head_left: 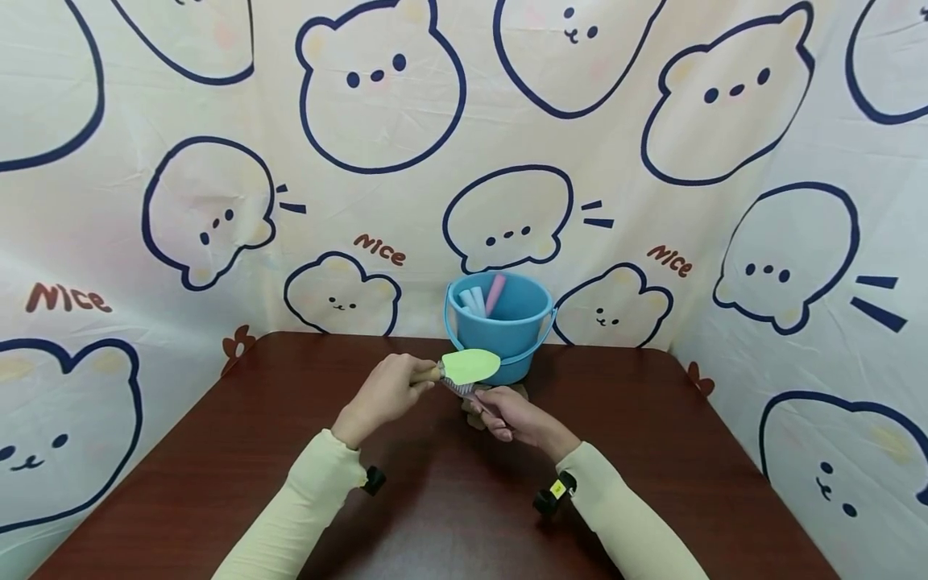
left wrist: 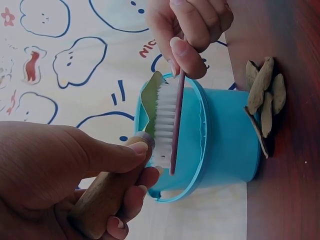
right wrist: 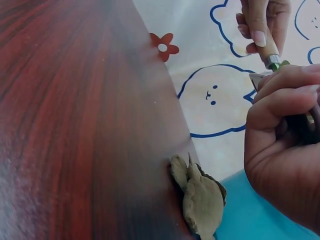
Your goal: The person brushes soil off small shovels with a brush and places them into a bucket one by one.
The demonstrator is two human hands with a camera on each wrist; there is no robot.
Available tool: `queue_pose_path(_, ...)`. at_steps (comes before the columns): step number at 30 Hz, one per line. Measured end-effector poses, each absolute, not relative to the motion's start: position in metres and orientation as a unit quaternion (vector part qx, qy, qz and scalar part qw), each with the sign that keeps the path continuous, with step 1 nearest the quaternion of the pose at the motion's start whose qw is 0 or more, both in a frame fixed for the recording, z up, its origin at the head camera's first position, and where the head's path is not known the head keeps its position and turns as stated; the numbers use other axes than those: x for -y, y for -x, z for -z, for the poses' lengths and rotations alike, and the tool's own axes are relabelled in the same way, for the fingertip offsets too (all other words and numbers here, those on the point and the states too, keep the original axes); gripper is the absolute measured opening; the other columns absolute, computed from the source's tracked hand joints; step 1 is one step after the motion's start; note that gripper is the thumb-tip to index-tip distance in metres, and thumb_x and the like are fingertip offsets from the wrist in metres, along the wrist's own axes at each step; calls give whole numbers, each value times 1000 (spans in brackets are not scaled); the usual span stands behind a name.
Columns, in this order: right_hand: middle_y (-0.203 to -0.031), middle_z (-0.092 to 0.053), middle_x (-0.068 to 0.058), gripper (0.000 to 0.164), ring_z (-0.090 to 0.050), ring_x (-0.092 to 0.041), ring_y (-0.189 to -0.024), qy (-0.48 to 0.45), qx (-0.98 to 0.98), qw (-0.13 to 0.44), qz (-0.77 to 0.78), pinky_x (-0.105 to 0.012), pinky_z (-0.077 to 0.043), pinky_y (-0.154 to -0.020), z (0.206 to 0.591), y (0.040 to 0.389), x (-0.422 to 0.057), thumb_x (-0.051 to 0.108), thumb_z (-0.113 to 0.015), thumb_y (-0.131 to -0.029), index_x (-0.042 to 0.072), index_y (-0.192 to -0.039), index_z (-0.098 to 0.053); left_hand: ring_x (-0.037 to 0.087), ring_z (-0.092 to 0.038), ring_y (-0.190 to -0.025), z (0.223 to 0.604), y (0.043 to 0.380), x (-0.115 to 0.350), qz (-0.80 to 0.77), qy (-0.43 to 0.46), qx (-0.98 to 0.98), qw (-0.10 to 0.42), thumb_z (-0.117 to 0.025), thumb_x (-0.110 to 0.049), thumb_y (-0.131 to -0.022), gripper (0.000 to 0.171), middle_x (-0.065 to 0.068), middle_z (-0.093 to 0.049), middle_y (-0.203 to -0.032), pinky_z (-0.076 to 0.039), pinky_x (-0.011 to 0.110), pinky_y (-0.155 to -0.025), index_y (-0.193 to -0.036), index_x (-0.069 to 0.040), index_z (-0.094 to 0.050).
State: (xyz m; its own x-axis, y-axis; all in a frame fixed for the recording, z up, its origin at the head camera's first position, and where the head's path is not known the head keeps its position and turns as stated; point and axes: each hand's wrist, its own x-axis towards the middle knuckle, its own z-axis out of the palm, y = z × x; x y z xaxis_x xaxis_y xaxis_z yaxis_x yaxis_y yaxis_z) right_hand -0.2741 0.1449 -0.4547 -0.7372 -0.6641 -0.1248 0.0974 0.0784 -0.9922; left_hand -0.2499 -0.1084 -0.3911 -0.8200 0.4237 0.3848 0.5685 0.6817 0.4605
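Note:
My left hand grips the wooden handle of a small garden trowel with a light green blade. In my right hand is a brush with white bristles and a purplish back, pinched between thumb and fingers. The bristles lie against the trowel blade, just below it in the head view. Both tools are held above the table, in front of a light blue bucket. Most of the brush is hidden behind my right hand in the right wrist view.
Several dry brown clumps lie on the dark wooden table at the foot of the bucket. Pale blue and pink handles stick up inside the bucket. A printed cloth hangs behind and at both sides.

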Motion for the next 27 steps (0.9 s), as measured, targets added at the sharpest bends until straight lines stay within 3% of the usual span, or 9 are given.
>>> queue_pose_path(4, -54, -36, 6, 33, -38, -5, -39, 212, -667, 291, 653, -21, -33, -42, 452, 275, -149, 26, -31, -112, 2, -94, -45, 8, -52, -61, 390, 251, 110, 298, 274, 907, 117, -74, -5, -92, 5, 0, -69, -78, -44, 26, -59, -94, -10, -75)
queue_pose_path(7, -53, -37, 6, 33, -39, -5, -39, 211, -663, 293, 656, -21, -33, -42, 450, 276, -151, 25, -30, -112, 2, -94, -45, 10, -50, -60, 388, 251, 111, 299, 268, 909, 111, -74, -6, -92, 5, 0, -64, -73, -42, 27, -59, -91, -11, -73)
queue_pose_path(9, -53, -37, 6, 33, -40, -5, -39, 209, -662, 296, 657, -21, -33, -42, 449, 276, -152, 25, -30, -113, 2, -94, -45, 9, -53, -64, 388, 251, 112, 300, 264, 910, 111, -75, -7, -92, 5, 1, -68, -79, -45, 27, -61, -96, -9, -76)
queue_pose_path(14, -54, -37, 6, 32, -39, -5, -39, 203, -667, 288, 657, -21, -33, -43, 449, 278, -155, 26, -33, -112, 2, -95, -46, 10, -62, -73, 386, 251, 114, 307, 255, 911, 107, -75, -7, -92, 23, 6, -76, -101, -50, 29, -66, -114, -5, -77)
queue_pose_path(27, -54, -38, 5, 33, -39, -5, -40, 200, -677, 263, 658, -21, -33, -43, 448, 282, -164, 26, -34, -111, 0, -97, -48, 20, -73, -98, 382, 251, 119, 301, 228, 923, 77, -74, -11, -94, 33, 13, -74, -119, -58, 37, -80, -125, 0, -71)
